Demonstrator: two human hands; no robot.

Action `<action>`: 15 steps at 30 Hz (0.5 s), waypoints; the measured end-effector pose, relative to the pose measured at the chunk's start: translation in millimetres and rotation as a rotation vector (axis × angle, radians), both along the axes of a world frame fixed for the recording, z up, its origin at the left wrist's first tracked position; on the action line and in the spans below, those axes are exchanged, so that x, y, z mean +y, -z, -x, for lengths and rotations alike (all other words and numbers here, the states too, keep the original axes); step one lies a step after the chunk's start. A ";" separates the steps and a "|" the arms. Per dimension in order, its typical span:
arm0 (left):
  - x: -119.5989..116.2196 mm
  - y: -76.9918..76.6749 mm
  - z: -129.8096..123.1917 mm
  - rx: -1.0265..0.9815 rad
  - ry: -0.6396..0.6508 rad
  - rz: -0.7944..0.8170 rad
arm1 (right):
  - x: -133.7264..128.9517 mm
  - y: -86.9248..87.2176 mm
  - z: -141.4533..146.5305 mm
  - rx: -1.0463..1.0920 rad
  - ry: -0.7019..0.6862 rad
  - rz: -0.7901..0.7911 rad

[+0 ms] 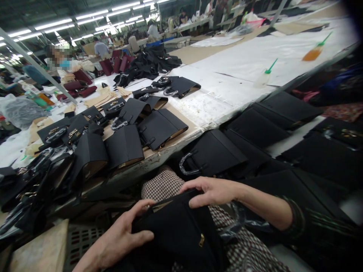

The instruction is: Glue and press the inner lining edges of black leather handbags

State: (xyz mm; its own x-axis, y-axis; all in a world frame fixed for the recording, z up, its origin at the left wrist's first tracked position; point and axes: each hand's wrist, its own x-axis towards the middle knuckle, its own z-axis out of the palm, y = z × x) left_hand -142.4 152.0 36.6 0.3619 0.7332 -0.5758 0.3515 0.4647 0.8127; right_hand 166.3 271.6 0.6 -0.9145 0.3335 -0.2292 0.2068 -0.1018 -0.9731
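A black handbag (172,234) lies across my lap, over checked cloth (163,185). A small gold zipper pull (201,240) shows on its dark fabric face, and a strip of tan shows at its far edge. My left hand (121,234) grips the bag's left side, thumb on the near face and fingers over the edge. At the far right corner, my right hand (210,192) pinches the rim between thumb and fingers. Some fingertips of both hands are hidden behind the bag. Plastic-wrapped handles (234,223) lie by its right side.
Several black handbags (124,145) crowd the worktable's (210,102) near left edge; more black bags (212,151) are stacked at my right. Two green-tipped bottles (314,51) stand on the white tabletop. A plastic crate (82,241) is low at left. A co-worker (65,71) sits across the table.
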 end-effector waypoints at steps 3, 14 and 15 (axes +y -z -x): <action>3.8 -4.2 -2.7 0.020 0.025 -0.032 | 4.1 6.0 3.2 -0.014 0.021 0.073; 22.8 10.6 -12.1 0.309 0.120 -0.284 | 17.4 16.1 4.4 0.018 0.091 0.139; 23.4 13.9 -12.7 0.327 0.129 -0.288 | 13.2 20.9 1.7 0.013 0.125 0.164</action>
